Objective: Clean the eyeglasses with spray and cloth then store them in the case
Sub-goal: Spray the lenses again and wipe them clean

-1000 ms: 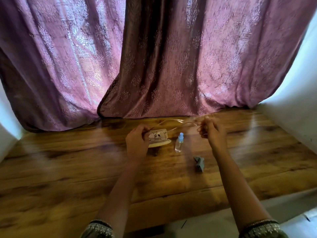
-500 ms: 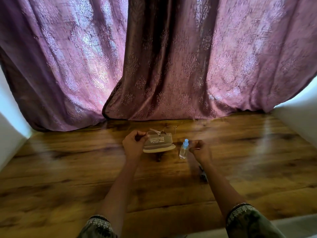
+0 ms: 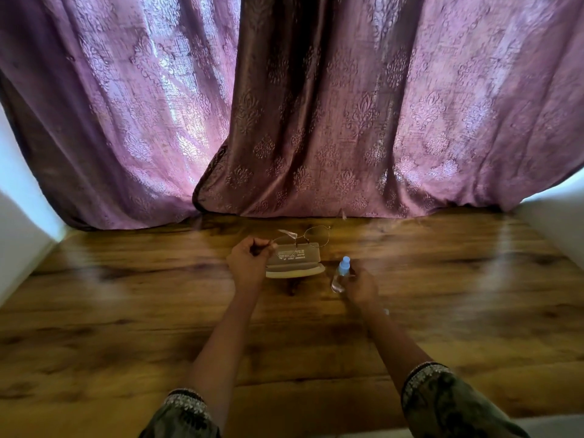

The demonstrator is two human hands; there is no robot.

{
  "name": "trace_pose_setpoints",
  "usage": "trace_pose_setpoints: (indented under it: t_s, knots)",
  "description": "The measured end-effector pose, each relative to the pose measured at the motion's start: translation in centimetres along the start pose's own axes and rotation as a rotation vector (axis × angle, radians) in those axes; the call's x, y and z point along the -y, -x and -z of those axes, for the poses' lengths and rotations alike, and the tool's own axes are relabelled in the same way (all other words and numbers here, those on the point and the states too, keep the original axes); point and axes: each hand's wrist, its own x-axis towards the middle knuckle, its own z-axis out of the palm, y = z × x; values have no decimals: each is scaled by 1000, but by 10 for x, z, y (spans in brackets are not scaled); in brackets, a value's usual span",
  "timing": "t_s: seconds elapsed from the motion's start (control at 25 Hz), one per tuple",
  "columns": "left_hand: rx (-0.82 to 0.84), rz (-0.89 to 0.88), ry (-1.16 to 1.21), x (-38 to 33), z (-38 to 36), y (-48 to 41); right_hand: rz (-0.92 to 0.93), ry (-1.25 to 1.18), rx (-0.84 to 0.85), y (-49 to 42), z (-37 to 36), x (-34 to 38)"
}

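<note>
The left hand (image 3: 249, 263) pinches one temple of the glasses (image 3: 303, 240), fingers curled tight on it, so the frame hangs above the open case (image 3: 295, 263), its long axis running away to the right. The bottle (image 3: 341, 275) stands upright just right of the case. The right hand (image 3: 360, 286) is against its right side — fingers appear wrapped on the body, though blur hides how firmly. The right hand is plainly the nearer one; the spray likely has to lift leftward toward the lenses. The cloth is not visible.
</note>
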Motion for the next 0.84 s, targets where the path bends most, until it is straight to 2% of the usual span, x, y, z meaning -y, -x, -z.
trace_pose_setpoints:
  t_s: [0.12, 0.2, 0.32, 0.72, 0.84]
  knots:
    - [8, 31, 10, 2, -7, 4, 152, 39, 5, 16, -2, -6]
    - [18, 19, -12, 4, -11, 6, 265, -58, 26, 35, -6, -10]
    - [30, 0, -7, 6, -15, 10, 408, -105, -41, 53, -17, -22]
    - [11, -68, -57, -10, -30, 24, 713, -296, -80, 81, -5, 43]
    - [2, -140, -97, -18, -32, 30, 752, -210, -110, 76, 4, 54]
